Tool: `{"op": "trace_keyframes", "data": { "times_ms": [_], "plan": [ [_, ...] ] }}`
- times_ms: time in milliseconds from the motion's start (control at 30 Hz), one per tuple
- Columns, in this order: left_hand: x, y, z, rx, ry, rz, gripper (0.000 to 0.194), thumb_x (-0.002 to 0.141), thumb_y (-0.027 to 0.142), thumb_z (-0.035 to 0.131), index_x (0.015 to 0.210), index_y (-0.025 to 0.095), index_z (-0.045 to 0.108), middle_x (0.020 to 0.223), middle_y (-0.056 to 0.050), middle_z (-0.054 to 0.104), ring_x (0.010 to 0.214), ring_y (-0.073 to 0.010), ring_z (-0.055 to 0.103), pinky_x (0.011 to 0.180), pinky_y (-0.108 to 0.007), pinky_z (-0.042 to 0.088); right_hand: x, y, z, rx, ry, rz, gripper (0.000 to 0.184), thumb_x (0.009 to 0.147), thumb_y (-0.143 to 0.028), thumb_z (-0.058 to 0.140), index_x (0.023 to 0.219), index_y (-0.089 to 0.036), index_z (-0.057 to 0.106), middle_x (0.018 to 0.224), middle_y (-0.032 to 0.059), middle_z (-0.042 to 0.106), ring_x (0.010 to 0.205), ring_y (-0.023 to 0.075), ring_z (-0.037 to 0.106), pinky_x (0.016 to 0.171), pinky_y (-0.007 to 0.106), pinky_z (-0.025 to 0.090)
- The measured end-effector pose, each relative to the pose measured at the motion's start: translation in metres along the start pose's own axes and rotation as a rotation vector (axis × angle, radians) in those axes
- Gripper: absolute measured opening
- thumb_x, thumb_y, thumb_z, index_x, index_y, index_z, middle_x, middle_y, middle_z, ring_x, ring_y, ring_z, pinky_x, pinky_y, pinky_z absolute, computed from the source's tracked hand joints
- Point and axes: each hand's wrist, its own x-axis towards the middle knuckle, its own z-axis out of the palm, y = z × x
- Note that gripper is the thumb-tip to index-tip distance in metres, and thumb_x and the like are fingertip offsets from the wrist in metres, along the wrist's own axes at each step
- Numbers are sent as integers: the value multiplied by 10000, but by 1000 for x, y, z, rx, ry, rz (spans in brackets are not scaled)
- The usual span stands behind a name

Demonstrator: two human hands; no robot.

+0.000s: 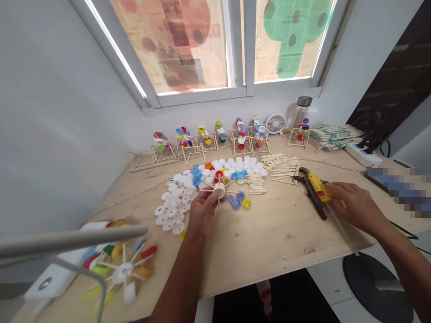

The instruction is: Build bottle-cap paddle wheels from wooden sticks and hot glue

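My left hand [204, 211] pinches a white bottle cap hub [219, 190] with thin wooden sticks spreading out from it like spokes. My right hand [353, 206] is wrapped around a yellow hot glue gun [319, 188] at the right of the table; a clear glue stick [341, 226] sticks out behind it. Dark pliers-like handles [313, 197] lie against the gun. Just past the hub lie a spread of white bottle caps [175, 211], blue caps [197, 179], a yellow cap [247, 204] and a purple cap piece [233, 202]. Short cut sticks [256, 184] are heaped beside them.
Small stick-frame wheels with coloured caps [220, 134] line the back by the window. A stick pile [279, 167], white fan [276, 123], bottle [303, 112] and power strip [363, 154] stand right. At left, a grey bar [74, 240] crosses above a larger cap wheel [123, 271].
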Motion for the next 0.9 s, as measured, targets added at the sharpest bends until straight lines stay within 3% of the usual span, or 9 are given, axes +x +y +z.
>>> {"op": "trace_keyframes", "data": {
  "times_ms": [133, 300, 500, 700, 900],
  "plan": [
    [1, -2, 0, 10, 9, 3, 345, 548, 271, 821, 819, 158, 640, 780, -26, 698, 677, -134, 625, 644, -258, 457, 4, 2, 13, -110, -47, -9, 436, 772, -225, 418, 1174, -172, 579, 1228, 120, 591, 1042, 314, 553, 765, 439, 443],
    [0, -3, 1, 31, 2, -3, 347, 544, 276, 822, 809, 154, 636, 790, -29, 698, 688, -133, 624, 656, -258, 463, 12, 6, 20, -96, -49, -20, 391, 774, -232, 440, 1130, -168, 587, 1219, 126, 587, 1031, 299, 551, 761, 407, 419],
    [0, -3, 1, 72, 0, -9, 357, 530, 288, 825, 798, 150, 632, 786, -31, 692, 715, -148, 634, 671, -265, 484, 18, -2, 5, 62, 1, 34, 285, 715, -270, 502, 970, -174, 588, 985, 121, 652, 880, 266, 581, 716, 358, 382],
    [4, -3, -2, 82, 0, 35, 317, 543, 243, 817, 783, 149, 634, 752, -14, 681, 663, -132, 631, 642, -248, 493, 47, -68, -32, 603, 139, 272, 156, 780, -354, 487, 831, -212, 525, 718, 18, 594, 598, 154, 526, 559, 252, 362],
    [6, -2, -3, 89, 40, 122, 313, 533, 217, 821, 767, 156, 624, 758, -19, 690, 683, -141, 640, 613, -241, 493, 91, -156, -42, 945, 319, 203, 120, 771, -331, 512, 753, -214, 493, 672, -17, 530, 601, 127, 481, 596, 242, 369]
  ]
}}
